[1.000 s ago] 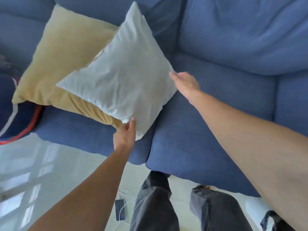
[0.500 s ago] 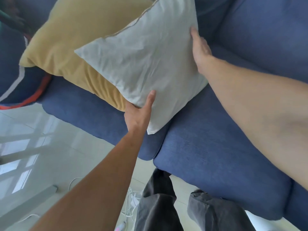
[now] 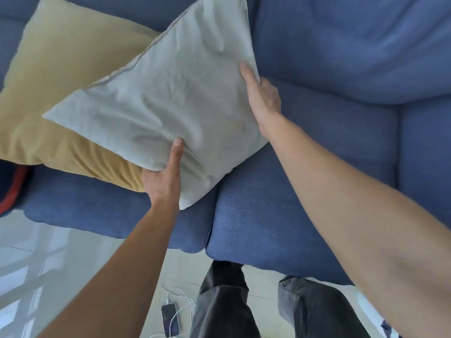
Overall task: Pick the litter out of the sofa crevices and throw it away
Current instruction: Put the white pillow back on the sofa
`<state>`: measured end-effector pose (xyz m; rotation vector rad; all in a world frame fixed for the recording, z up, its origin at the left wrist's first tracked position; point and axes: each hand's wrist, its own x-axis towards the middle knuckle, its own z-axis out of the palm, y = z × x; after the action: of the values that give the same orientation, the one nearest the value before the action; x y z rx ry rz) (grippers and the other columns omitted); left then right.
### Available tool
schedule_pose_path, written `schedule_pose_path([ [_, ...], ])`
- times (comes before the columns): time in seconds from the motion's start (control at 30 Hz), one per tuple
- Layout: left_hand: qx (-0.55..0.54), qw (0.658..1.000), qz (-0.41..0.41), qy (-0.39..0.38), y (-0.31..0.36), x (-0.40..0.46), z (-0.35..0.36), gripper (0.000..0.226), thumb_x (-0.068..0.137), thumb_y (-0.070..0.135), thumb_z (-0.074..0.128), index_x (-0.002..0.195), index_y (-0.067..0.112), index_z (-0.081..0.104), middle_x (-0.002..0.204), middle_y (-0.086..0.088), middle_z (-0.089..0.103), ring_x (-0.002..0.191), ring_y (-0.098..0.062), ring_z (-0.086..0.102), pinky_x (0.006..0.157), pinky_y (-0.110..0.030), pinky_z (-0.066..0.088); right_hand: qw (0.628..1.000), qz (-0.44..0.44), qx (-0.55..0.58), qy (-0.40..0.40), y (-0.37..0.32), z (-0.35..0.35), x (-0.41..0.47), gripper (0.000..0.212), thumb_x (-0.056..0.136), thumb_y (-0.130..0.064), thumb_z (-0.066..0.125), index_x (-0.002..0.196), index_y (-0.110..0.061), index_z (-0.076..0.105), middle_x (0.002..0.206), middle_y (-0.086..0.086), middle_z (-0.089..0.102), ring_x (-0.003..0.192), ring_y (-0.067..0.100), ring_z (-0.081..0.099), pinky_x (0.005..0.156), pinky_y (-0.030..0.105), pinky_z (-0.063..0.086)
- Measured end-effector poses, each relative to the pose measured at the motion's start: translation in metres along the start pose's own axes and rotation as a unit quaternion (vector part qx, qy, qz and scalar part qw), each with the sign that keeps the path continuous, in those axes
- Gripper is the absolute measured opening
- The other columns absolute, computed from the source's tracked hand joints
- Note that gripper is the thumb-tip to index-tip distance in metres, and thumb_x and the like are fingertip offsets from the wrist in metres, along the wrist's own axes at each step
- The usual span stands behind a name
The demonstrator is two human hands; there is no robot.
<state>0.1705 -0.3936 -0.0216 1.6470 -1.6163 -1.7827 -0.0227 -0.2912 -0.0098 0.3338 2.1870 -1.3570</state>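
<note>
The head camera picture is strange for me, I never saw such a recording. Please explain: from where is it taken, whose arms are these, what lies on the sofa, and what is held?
There is no machine here. A person wears one wide-angle camera on the head, so the picture looks forward and down along their own arms; the wide lens bends the edges.

The left hand grips the lower edge of a light grey cushion, thumb on top. The right hand presses flat against its right side. So both hands hold this cushion.

The grey cushion partly lies over a mustard yellow cushion, and both rest on a blue sofa. A seam between two seat cushions runs below the grey cushion. No litter is visible.

At the bottom are the person's legs in dark trousers and a phone with a white cable on the pale floor.
</note>
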Motion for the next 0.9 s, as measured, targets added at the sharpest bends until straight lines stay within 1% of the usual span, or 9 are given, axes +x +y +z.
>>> schedule_pose_path([
  [0.1, 0.028, 0.999, 0.007, -0.023, 0.010, -0.010, 0.010, 0.057, 0.060, 0.069, 0.080, 0.106, 0.039, 0.063, 0.103, 0.023, 0.068, 0.104, -0.003, 0.062, 0.101, -0.042, 0.051, 0.998, 0.011, 0.054, 0.033, 0.011, -0.032, -0.015, 0.070, 0.077, -0.079, 0.049, 0.122, -0.026, 0.059, 0.129, -0.008, 0.055, 0.124, 0.018, 0.048, 0.104, 0.037, 0.040],
  [0.13, 0.036, 0.999, 0.016, -0.035, 0.014, -0.014, 0.015, 0.058, 0.060, 0.070, 0.080, 0.107, 0.039, 0.064, 0.104, 0.022, 0.069, 0.104, -0.003, 0.064, 0.100, -0.042, 0.052, 0.996, 0.018, 0.074, 0.050, 0.016, -0.044, -0.020, 0.065, 0.076, -0.079, 0.050, 0.115, -0.027, 0.062, 0.124, -0.010, 0.057, 0.122, 0.017, 0.050, 0.104, 0.037, 0.041],
  [0.27, 0.075, 0.988, 0.081, -0.112, 0.032, -0.029, 0.050, 0.056, 0.069, 0.058, 0.080, 0.115, 0.032, 0.063, 0.110, 0.017, 0.069, 0.104, 0.002, 0.063, 0.096, -0.026, 0.051, 0.980, 0.028, 0.146, 0.134, 0.036, -0.099, -0.032, 0.049, 0.081, -0.072, 0.054, 0.093, -0.025, 0.065, 0.099, -0.013, 0.065, 0.099, 0.010, 0.061, 0.097, 0.034, 0.049],
  [0.37, 0.090, 0.975, 0.106, -0.173, 0.040, -0.041, 0.086, 0.061, 0.066, 0.058, 0.081, 0.117, 0.029, 0.063, 0.109, 0.016, 0.070, 0.102, 0.004, 0.064, 0.088, -0.020, 0.050, 0.963, 0.038, 0.182, 0.197, 0.054, -0.142, -0.034, 0.044, 0.082, -0.071, 0.055, 0.086, -0.028, 0.063, 0.092, -0.016, 0.064, 0.094, 0.008, 0.061, 0.097, 0.033, 0.049],
  [0.5, 0.115, 0.956, 0.133, -0.236, 0.046, -0.057, 0.142, 0.048, 0.066, 0.057, 0.081, 0.105, 0.038, 0.062, 0.104, 0.017, 0.069, 0.098, 0.006, 0.063, 0.083, -0.018, 0.049, 0.935, 0.050, 0.226, 0.269, 0.073, -0.194, -0.035, 0.049, 0.073, -0.078, 0.055, 0.091, -0.034, 0.065, 0.098, -0.018, 0.066, 0.101, 0.009, 0.063, 0.100, 0.039, 0.049],
  [0.6, 0.128, 0.938, 0.159, -0.279, 0.053, -0.062, 0.185, 0.050, 0.067, 0.057, 0.082, 0.107, 0.034, 0.064, 0.103, 0.016, 0.071, 0.096, 0.005, 0.066, 0.082, -0.019, 0.051, 0.918, 0.040, 0.246, 0.309, 0.077, -0.228, -0.029, 0.046, 0.074, -0.077, 0.054, 0.090, -0.036, 0.065, 0.099, -0.019, 0.067, 0.101, 0.008, 0.063, 0.103, 0.039, 0.046],
  [0.7, 0.129, 0.927, 0.186, -0.299, 0.064, -0.063, 0.226, 0.052, 0.068, 0.059, 0.082, 0.110, 0.035, 0.063, 0.104, 0.019, 0.071, 0.098, 0.007, 0.065, 0.086, -0.019, 0.051, 0.906, 0.027, 0.256, 0.337, 0.076, -0.257, -0.013, 0.042, 0.077, -0.075, 0.054, 0.089, -0.037, 0.064, 0.097, -0.020, 0.066, 0.101, 0.007, 0.062, 0.106, 0.040, 0.043],
  [0.8, 0.108, 0.927, 0.188, -0.306, 0.075, -0.059, 0.266, 0.044, 0.071, 0.061, 0.077, 0.105, 0.039, 0.060, 0.102, 0.025, 0.068, 0.097, 0.012, 0.062, 0.092, -0.019, 0.050, 0.904, 0.018, 0.257, 0.341, 0.070, -0.279, 0.009, 0.043, 0.081, -0.071, 0.055, 0.096, -0.033, 0.064, 0.100, -0.018, 0.064, 0.101, 0.008, 0.061, 0.101, 0.036, 0.047],
  [0.9, 0.097, 0.937, 0.135, -0.306, 0.080, -0.043, 0.300, 0.079, 0.066, 0.075, 0.070, 0.130, 0.031, 0.056, 0.119, 0.023, 0.063, 0.110, -0.001, 0.059, 0.103, -0.027, 0.047, 0.915, 0.023, 0.238, 0.325, 0.067, -0.294, 0.035, 0.051, 0.084, -0.070, 0.054, 0.113, -0.029, 0.062, 0.105, -0.018, 0.058, 0.107, 0.009, 0.057, 0.098, 0.030, 0.045],
])
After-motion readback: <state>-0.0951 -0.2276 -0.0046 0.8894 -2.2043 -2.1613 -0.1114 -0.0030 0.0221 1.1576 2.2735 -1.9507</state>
